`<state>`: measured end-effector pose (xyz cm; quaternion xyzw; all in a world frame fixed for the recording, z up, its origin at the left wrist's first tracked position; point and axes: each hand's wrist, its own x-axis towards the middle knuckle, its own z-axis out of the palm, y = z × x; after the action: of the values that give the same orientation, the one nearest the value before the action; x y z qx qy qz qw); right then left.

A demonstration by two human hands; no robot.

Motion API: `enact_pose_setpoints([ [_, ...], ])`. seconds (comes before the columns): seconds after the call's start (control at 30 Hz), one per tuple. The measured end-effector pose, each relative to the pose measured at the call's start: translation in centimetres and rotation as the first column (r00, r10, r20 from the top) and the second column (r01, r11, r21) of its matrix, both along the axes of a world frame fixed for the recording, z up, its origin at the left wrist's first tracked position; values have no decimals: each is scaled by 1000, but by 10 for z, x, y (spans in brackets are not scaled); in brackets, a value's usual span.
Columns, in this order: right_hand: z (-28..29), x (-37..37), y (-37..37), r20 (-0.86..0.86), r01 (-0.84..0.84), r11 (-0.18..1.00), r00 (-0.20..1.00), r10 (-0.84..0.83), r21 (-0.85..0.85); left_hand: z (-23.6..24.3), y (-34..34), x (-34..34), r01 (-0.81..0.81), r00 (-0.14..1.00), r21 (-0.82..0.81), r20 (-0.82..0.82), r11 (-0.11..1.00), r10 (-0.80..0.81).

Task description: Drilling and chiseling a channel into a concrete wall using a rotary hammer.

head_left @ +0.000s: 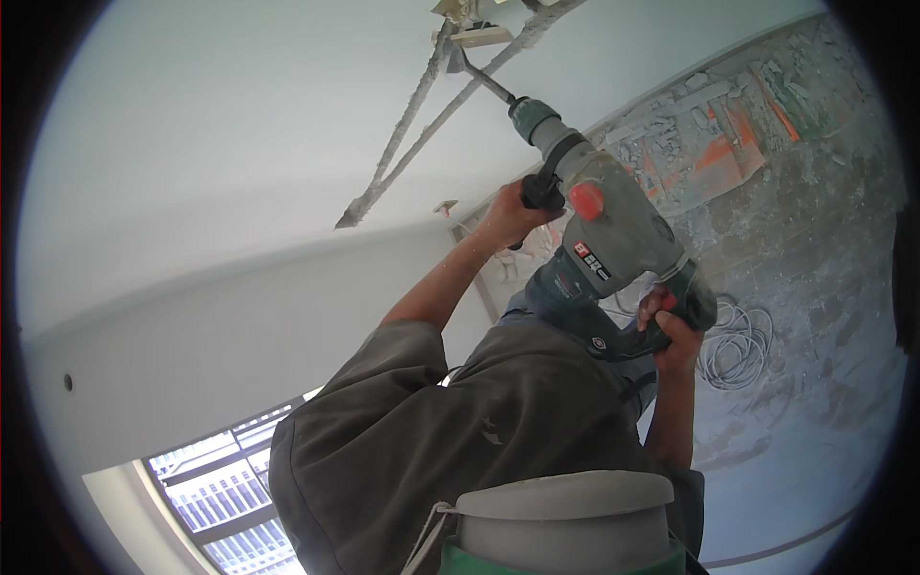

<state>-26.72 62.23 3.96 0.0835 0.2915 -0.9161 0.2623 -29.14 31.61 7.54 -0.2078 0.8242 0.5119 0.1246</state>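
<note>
Head view shows the big drill [599, 225] up at the ceiling groove [422, 115], left hand [513, 216] shut tight on its side handle, right hand [676, 331] shut on the grip, so push straight and steady.

The chisel tip of the rotary hammer [599, 225] is lost in the broken ceiling channel [450, 91], whose far end is cut off by the top edge, while the palm of the right hand [674, 335] is hidden behind the hammer's rear grip.
</note>
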Motion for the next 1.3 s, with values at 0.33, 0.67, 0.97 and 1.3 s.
enact_pose_setpoints([
  [0.33, 55, 92, -75, 237, 182, 983, 957, -168, -36, 31, -63, 15, 311, 949, -242, 31, 919, -313],
  [0.67, 62, 141, -120, 261, 331, 929, 923, -283, -164, 28, -91, 28, 355, 914, -294, -90, 887, -395],
  [0.97, 34, 144, -131, 258, 300, 953, 926, -277, -53, 24, -95, 41, 298, 930, -328, -111, 896, -350],
  [1.3, 46, 141, -141, 315, 333, 941, 900, -300, -55, 28, -105, 35, 377, 910, -395, -11, 838, -415],
])
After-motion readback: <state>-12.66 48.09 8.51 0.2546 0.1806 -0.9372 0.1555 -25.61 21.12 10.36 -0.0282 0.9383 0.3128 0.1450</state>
